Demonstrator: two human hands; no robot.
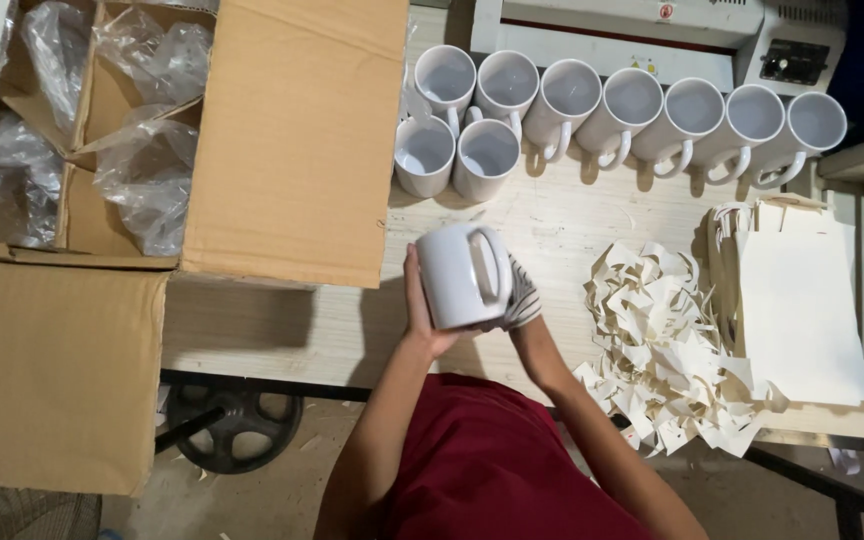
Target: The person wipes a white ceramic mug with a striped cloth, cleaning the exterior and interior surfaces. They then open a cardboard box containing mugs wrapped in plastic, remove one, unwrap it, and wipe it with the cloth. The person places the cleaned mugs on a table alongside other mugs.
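Place: small workshop for packing or printing mugs.
Worktop (552, 225): bare scuffed wood.
Stock: rows of blank white mugs (612, 110).
Packing: open cardboard box (292, 150) with plastic bags (147, 170); heap of paper tags (662, 350).
Machine: laminator-like unit (652, 30) at the back.

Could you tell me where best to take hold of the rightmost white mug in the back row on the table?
Probably by the handle of the rightmost mug: the mug stands upright, the handle juts toward the table's near edge, and nothing blocks it. Come from the near side; a neighbouring mug crowds its left.
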